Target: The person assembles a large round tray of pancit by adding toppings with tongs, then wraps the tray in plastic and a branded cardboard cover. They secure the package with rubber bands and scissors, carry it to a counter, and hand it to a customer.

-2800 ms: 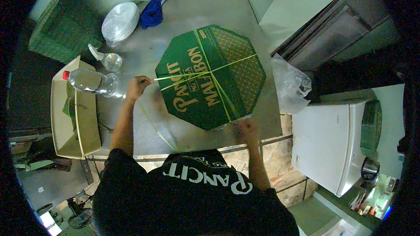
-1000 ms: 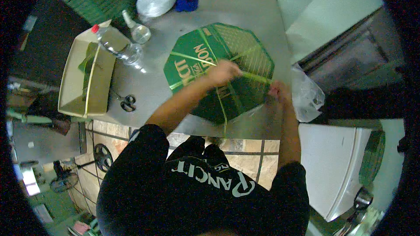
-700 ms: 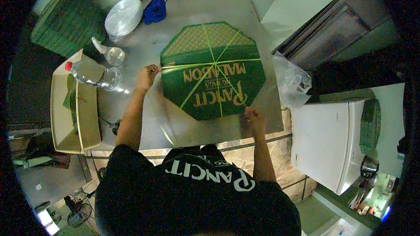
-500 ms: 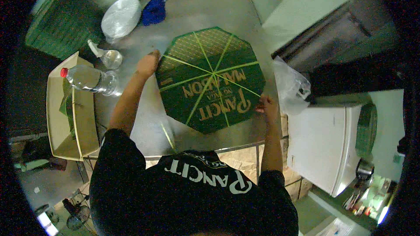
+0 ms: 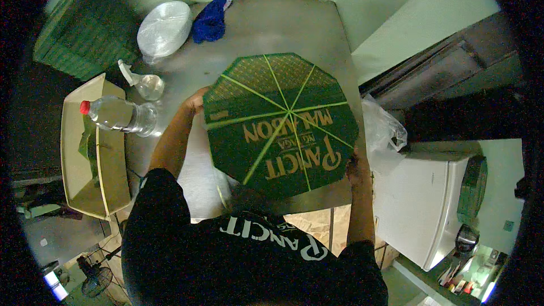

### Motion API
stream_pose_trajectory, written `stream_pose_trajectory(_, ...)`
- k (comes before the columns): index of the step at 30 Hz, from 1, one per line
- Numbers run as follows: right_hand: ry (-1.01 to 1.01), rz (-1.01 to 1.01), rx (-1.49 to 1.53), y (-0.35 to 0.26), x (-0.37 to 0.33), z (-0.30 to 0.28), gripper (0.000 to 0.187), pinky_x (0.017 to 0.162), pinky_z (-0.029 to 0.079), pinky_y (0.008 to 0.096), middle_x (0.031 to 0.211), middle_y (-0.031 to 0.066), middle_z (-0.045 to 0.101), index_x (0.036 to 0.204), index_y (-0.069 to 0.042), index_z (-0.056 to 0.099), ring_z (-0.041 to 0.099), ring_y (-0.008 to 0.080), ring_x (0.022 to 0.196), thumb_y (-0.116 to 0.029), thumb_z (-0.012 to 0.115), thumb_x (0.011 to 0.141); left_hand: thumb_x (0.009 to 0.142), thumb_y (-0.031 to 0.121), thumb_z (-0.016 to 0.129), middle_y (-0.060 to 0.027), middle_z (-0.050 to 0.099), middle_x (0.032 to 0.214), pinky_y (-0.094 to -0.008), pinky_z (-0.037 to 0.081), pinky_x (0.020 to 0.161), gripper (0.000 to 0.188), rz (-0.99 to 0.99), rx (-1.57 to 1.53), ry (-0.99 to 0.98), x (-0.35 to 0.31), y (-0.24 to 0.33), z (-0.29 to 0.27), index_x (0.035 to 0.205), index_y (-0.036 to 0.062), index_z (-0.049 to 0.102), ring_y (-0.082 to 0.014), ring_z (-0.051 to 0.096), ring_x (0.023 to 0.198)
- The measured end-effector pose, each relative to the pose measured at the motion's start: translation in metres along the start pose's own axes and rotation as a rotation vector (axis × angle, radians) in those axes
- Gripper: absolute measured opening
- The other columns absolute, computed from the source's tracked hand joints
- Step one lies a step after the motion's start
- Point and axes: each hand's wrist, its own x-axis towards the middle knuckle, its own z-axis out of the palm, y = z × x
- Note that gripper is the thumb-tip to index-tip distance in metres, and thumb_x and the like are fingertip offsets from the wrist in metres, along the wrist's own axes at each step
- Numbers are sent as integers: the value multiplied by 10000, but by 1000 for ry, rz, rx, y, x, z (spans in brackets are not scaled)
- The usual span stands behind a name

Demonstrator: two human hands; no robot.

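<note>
A green many-sided flat box (image 5: pixel 272 161) with printed lettering is between my hands over the metal table. Light green straps cross its lid and meet at one point near the middle. At its left edge, my left hand (image 5: pixel 196 101) is closed, with the fingers partly hidden by the box. My right hand (image 5: pixel 357 169) grips the right edge near the front corner, its fingers in shadow. A loose light green strip (image 5: pixel 221 197) lies on the table by the near edge.
Left on the metal table (image 5: pixel 272 22) stand a spray bottle (image 5: pixel 148 86) and a red-capped clear bottle (image 5: pixel 116 114), beside a cream tray (image 5: pixel 116 190). Farther back are a wrapped white stack (image 5: pixel 164 29), blue cloth (image 5: pixel 211 22) and stacked green boxes (image 5: pixel 85 28). A plastic bag (image 5: pixel 382 124) hangs right, near a white fridge (image 5: pixel 422 204).
The box has come nearer to me and slightly right, and looks larger, with both hands moving along at its edges. The view has shifted a little.
</note>
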Motion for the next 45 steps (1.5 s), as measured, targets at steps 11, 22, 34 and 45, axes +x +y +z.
stream_pose_trajectory(11,-126,-376,-676,45,-112,163,184,573,464,296,780,53,616,845,-39,620,566,149,694,-220,655,859,935,261,484,-122,610,1088,-352,493,834,393,132,-110,291,-115,-116,286,1252,29,502,-215,603,945)
stream_pose_trajectory(22,-436,19,-766,-5,-114,125,231,693,421,255,785,14,622,821,-9,641,543,105,739,-225,612,898,969,254,434,-58,582,953,-269,447,645,359,-244,-65,522,-228,-10,441,1280,78,474,-136,531,717)
stream_pose_trajectory(34,-460,-54,-696,-41,-145,159,208,722,410,247,792,18,616,835,4,646,537,92,760,-190,605,899,949,236,481,-101,598,1070,-303,474,633,275,61,-748,624,-164,-10,410,1139,46,541,-148,544,721)
stream_pose_trajectory(45,-441,16,-796,-47,-143,156,231,659,435,241,774,9,630,835,-14,663,551,82,712,-233,617,893,945,251,468,-154,626,1035,-383,498,734,281,-14,-73,530,-196,74,454,1112,48,569,-271,627,842)
